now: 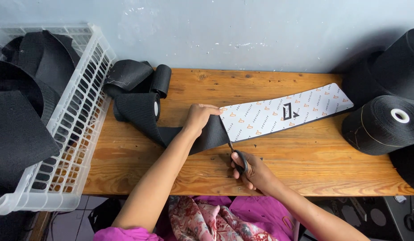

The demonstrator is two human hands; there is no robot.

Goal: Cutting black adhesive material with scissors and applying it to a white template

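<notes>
My left hand (pixel 199 117) presses down on a wide black fabric band (pixel 175 134) that unrolls from a black roll (pixel 138 108) on the wooden table (pixel 305 160). A long white patterned card template (pixel 283 114) lies on the band, stretching to the right. My right hand (pixel 254 172) grips black-handled scissors (pixel 237 158), whose blades point up at the band's near edge beside the template's left end.
A white plastic basket (pixel 80 120) with black fabric stands at the left. More black rolls (pixel 144 76) lie at the back left. Large black rolls (pixel 383 125) sit at the right edge. A grey wall runs behind the table.
</notes>
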